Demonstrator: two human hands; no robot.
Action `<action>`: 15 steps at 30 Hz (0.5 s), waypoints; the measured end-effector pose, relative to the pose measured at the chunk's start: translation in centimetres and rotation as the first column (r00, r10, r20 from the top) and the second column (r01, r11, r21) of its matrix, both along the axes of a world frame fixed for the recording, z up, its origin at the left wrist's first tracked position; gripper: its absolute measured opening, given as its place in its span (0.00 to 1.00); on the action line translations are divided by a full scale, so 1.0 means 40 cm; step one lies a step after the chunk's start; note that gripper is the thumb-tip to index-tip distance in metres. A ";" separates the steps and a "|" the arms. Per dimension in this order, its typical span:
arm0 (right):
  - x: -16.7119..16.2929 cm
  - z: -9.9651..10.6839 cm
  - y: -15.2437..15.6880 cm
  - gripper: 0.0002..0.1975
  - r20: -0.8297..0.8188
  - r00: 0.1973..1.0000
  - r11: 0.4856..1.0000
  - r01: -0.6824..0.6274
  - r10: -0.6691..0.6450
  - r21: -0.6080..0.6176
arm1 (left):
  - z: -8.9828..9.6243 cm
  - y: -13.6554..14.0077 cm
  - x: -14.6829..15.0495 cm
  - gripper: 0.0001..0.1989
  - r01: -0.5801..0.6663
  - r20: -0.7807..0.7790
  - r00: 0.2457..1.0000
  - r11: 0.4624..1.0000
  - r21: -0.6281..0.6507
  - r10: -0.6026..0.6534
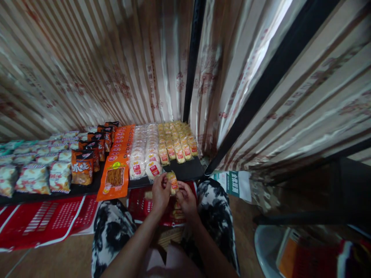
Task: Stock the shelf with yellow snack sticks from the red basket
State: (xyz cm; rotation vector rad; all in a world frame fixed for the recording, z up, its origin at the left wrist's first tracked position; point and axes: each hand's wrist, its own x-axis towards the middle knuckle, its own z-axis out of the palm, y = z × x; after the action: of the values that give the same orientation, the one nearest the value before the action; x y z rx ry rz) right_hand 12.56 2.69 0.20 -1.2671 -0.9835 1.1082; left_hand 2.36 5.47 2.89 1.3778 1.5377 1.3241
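Note:
Between my two hands is a small yellow snack packet point(173, 183) with a red and white label, held upright just in front of the black shelf point(185, 170). My left hand point(161, 193) pinches its left edge, and the fingers of my right hand point(187, 199) close on its lower right side. On the shelf behind stand rows of matching yellow packets point(179, 153). Left of those lie clear-wrapped white round snacks point(145, 164). Below my hands, a red basket point(139, 204) holds more yellow packets, partly hidden by my hands.
Orange flat packs point(116, 175), black-and-orange bags point(82, 170) and white snack bags point(33, 179) fill the shelf's left part. Another red basket point(52, 220) sits below. Dark metal posts point(226, 148) and a striped curtain point(162, 58) bound the back. A green-and-white bag point(234, 184) lies at right.

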 end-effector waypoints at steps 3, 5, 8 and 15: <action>0.000 -0.001 0.003 0.14 0.029 1.000 1.000 0.009 -0.008 -0.019 | 0.002 0.007 0.000 0.13 0.014 -0.019 1.000 1.000 -0.022 -0.015; 0.000 -0.003 0.006 0.14 0.045 0.999 1.000 0.016 -0.015 -0.025 | 0.003 0.011 0.001 0.13 0.020 -0.022 1.000 0.999 -0.034 -0.021; 0.000 -0.003 0.010 0.14 0.044 0.999 0.999 0.024 -0.023 -0.034 | 0.004 0.014 0.005 0.13 0.010 -0.009 1.000 0.999 -0.040 -0.011; 0.010 0.029 0.024 0.13 0.082 0.996 0.999 0.034 -0.031 -0.030 | 0.019 0.031 0.019 0.13 -0.001 -0.074 0.997 1.000 0.022 0.003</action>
State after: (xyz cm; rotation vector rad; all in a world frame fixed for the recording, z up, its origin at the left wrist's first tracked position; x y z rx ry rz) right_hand 12.94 3.66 1.37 -1.3587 -1.0062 1.0573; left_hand 3.13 6.72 3.64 1.4542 1.5778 1.3074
